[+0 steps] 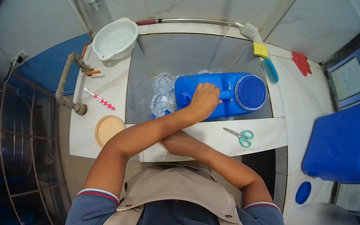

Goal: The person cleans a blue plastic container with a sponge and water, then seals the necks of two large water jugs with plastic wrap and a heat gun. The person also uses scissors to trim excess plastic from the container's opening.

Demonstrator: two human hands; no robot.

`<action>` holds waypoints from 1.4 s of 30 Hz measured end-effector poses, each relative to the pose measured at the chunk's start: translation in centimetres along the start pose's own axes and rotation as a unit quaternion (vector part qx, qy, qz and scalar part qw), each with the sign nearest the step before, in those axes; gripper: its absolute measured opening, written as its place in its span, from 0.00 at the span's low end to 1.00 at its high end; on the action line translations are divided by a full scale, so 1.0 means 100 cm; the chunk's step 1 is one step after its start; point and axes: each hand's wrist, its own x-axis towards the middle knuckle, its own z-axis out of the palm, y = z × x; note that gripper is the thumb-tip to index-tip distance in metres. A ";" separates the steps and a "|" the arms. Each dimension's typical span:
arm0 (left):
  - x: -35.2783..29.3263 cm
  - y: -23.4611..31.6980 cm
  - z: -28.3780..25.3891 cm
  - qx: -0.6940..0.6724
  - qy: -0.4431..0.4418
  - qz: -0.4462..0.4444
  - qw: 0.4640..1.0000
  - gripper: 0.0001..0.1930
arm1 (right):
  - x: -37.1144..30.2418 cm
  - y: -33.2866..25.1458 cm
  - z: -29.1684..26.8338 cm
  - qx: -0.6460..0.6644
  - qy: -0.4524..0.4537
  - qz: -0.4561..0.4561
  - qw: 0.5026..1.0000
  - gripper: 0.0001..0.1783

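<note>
My left hand is closed round the handle of a blue plastic jug, which lies on its side across the sink. The jug's round screw lid faces right. Under my left forearm, my right hand reaches to the left by the sink's front edge. The left forearm hides its fingers, so their grip does not show. Several clear plastic containers lie in the sink left of the jug, partly covered by it.
A white basin, toothbrush and tan round dish stand at left, near a pipe tap. Green-handled scissors lie in front. Right are a yellow sponge, blue brush, red cloth and another blue jug.
</note>
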 end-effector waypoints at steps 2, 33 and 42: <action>0.006 0.009 0.005 -0.062 0.014 0.030 0.998 0.16 | -0.055 0.009 -0.038 -0.101 0.001 0.146 0.984 0.14; 0.005 -0.001 -0.036 -0.029 -0.220 -0.087 0.971 0.27 | -0.225 0.026 -0.120 -0.194 0.147 0.333 0.911 0.13; 0.002 0.006 -0.045 -0.056 -0.176 -0.212 0.960 0.30 | -0.219 0.031 -0.127 -0.075 0.194 0.361 0.909 0.14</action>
